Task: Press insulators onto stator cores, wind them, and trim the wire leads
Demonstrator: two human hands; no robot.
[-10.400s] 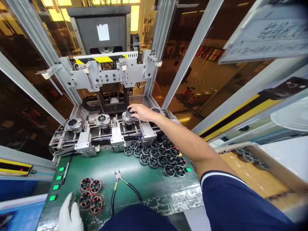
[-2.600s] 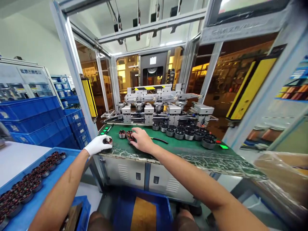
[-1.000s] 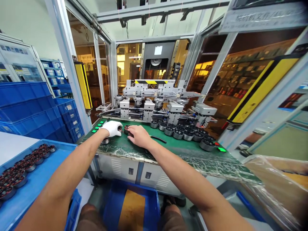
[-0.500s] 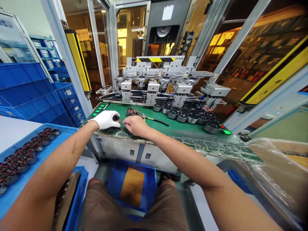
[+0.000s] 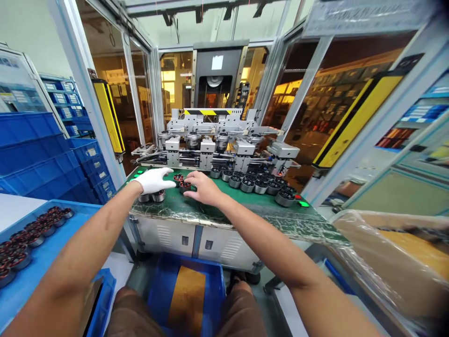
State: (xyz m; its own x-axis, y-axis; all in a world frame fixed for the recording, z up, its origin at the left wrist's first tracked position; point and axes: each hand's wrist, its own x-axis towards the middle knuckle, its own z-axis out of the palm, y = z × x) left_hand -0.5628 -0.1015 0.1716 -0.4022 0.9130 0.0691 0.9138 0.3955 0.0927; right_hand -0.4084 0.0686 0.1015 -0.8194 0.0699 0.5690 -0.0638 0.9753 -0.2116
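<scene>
Two hands worked near the green mat's (image 5: 245, 206) front edge: gloved left hand (image 5: 153, 180) spread flat over wound coils (image 5: 156, 195), bare right hand (image 5: 203, 188) pinching one coil (image 5: 184, 186).

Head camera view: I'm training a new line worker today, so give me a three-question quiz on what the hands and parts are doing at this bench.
1. True or false: the left hand wears a white glove.
2. Which lies closest to the right hand?
A. a copper-wound stator on the green mat
B. the blue tray of stators
C. the blue bin on the floor
3. Fill in: the group of dark ring-shaped parts sits on the mat to the ______ of the right hand.

Key
1. True; the right hand is bare.
2. A; its fingers are at that stator.
3. Right, in front of the metal fixture.
</scene>
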